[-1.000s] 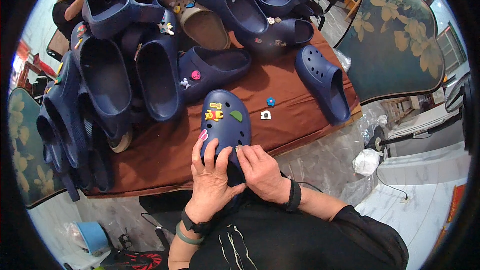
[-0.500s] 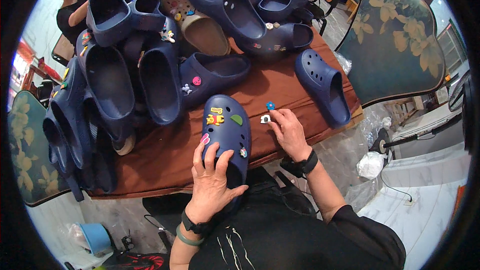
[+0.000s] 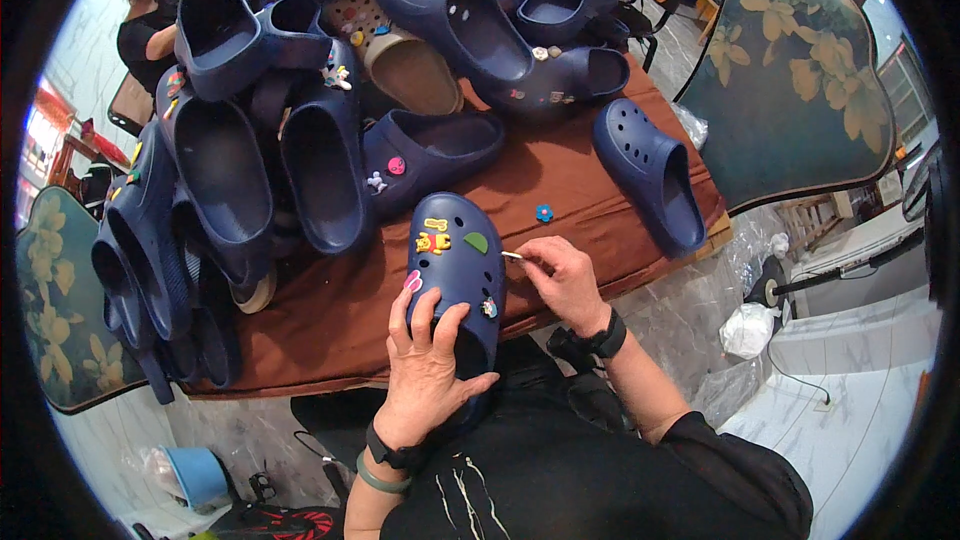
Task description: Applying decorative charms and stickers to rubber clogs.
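A navy clog (image 3: 455, 275) lies at the table's front edge with its toe pointing away from me. My left hand (image 3: 425, 365) grips it near the opening, fingers over the upper and thumb along the right side. Several shoe charms sit on its top: a yellow bear (image 3: 433, 242), a green half-round (image 3: 476, 243), a pink one (image 3: 413, 281) and a small pale one (image 3: 488, 307). Just right of the clog, my right hand (image 3: 562, 278) pinches a white shoe charm (image 3: 512, 256), seen edge-on. A blue flower charm (image 3: 544, 212) rests on the cloth beyond that hand.
A brown cloth (image 3: 330, 320) covers the table. Navy clogs (image 3: 225, 165) are heaped at the left and back, among them a tan one (image 3: 415, 75). A single clog (image 3: 650, 175) lies at the right. Floral-backed chairs (image 3: 790, 90) flank the table. Someone (image 3: 150, 35) stands at far left.
My right hand has drawn the white charm from beside the blue flower charm toward me and the clog, turning it edge-on. My left hand keeps its hold on the clog.
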Available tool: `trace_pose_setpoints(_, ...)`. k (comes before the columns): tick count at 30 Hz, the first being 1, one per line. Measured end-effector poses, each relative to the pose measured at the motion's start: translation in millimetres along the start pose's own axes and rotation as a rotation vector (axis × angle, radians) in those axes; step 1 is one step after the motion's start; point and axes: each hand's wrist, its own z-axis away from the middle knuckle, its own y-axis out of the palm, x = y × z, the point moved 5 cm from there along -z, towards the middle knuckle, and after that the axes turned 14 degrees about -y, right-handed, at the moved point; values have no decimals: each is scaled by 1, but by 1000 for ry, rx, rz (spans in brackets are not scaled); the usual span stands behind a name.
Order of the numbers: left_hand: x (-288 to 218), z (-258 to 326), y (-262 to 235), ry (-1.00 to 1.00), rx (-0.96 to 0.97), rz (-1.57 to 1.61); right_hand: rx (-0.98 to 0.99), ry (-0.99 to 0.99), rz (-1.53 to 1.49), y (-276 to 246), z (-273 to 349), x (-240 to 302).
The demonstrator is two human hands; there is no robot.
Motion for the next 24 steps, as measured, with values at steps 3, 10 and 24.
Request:
trace_pose_setpoints(3, 0, 0, 1, -2, -1, 9, -70, -212, 48, 6, 4, 25)
trace_pose_setpoints(10, -1, 0, 0, 3, -2, -21, -107, -282, -52, 18, 12, 36)
trace_pose_setpoints(24, 2, -1, 1, -9, 12, 7, 250, -462, 286, 11, -6, 49)
